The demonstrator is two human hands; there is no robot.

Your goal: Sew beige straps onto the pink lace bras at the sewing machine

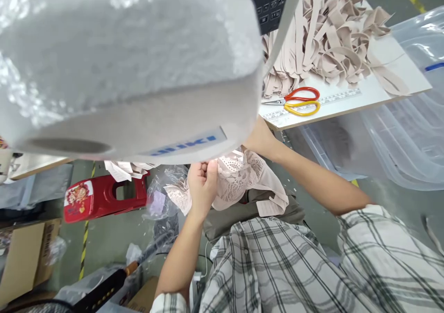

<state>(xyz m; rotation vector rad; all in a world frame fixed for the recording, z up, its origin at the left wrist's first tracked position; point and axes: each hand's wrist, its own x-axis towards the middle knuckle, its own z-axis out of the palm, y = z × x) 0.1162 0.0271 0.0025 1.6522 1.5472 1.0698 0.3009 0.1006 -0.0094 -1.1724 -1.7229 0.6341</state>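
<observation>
A pale pink lace bra [233, 190] hangs in front of my body, below the head of a white sewing machine [156, 123]. My left hand [204, 183] is closed on the lace at its left part, with the thumb on top and fingers curled. My right hand [257, 135] reaches behind the machine head at the bra's upper right. Its fingers are hidden there, so their grip does not show. The machine head also covers the upper edge of the bra. One plain fabric band [274, 204] of the bra droops to the right over my lap.
On the white side table [398, 68] lie a heap of beige fabric strips [333, 45] and scissors [301, 101] with red and yellow handles. Clear plastic bins [409, 137] stand at the right. A red plastic stool [100, 197] and a cardboard box [24, 257] are at the left.
</observation>
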